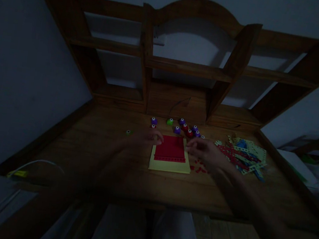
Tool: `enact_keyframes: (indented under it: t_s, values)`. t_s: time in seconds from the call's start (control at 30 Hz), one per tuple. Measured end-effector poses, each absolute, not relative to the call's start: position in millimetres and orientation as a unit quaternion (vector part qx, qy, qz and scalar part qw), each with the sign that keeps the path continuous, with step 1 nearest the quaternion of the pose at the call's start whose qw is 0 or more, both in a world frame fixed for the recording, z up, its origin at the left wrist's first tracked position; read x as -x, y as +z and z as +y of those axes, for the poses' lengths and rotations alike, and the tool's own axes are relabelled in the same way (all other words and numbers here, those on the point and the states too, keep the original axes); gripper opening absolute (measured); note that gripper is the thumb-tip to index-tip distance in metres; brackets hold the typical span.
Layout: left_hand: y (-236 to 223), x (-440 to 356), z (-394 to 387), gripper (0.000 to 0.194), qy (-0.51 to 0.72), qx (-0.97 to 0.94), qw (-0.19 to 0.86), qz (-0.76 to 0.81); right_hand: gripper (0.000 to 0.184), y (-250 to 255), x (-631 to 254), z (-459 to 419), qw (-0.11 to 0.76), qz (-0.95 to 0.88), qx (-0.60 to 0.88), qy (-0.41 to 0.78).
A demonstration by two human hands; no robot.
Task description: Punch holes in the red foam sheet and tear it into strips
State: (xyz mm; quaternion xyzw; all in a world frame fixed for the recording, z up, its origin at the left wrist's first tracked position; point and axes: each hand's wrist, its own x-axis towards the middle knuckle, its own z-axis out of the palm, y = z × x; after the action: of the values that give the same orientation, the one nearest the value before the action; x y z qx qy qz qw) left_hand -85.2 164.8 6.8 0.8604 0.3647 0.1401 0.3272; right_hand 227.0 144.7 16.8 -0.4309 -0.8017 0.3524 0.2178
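A red paper sheet (171,148) lies on top of a larger yellow sheet (168,166) in the middle of a wooden desk (98,166). My left hand (147,137) rests at the red sheet's left edge, fingers curled towards it. My right hand (206,150) is at the sheet's right edge, fingers bent and touching it. The scene is very dark, so the grip of each hand is unclear. Small red paper scraps (198,167) lie just under my right hand.
Several small purple, red and green craft punches (186,127) stand behind the sheets, one green one (128,132) apart at the left. A pile of punched paper strips (244,153) lies at the right. A shelf unit (183,66) rises behind. A white cable (34,164) lies at the left edge.
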Motion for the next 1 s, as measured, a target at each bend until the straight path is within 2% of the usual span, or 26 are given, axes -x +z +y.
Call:
enact_keyframes:
  t_s: [0.07,0.17,0.3,0.5,0.7,0.9,1.0]
  values:
    - [6,86,135,0.03,0.251,-0.852,0.194,0.417,0.028,15,-233,124,0.246,-0.835,0.428,0.243]
    - [0,79,95,0.038,0.184,-0.905,0.076,0.376,0.036,8,-233,103,0.209,-0.897,0.354,0.16]
    - [-13,66,76,0.043,0.124,-0.934,0.05,0.33,0.047,-3,-222,96,0.162,-0.929,0.298,0.145]
    - [-27,66,88,0.048,0.106,-0.945,0.045,0.305,0.052,-2,-213,99,0.116,-0.954,0.265,0.077]
    - [-20,70,88,0.047,0.106,-0.947,0.085,0.292,0.046,0,-213,96,0.116,-0.956,0.262,0.062]
    - [-21,75,112,0.041,0.193,-0.872,0.275,0.356,0.042,-16,-205,107,0.255,-0.872,0.349,0.228]
    - [-28,74,138,0.029,0.205,-0.856,0.344,0.326,0.026,-24,-198,122,0.249,-0.841,0.373,0.303]
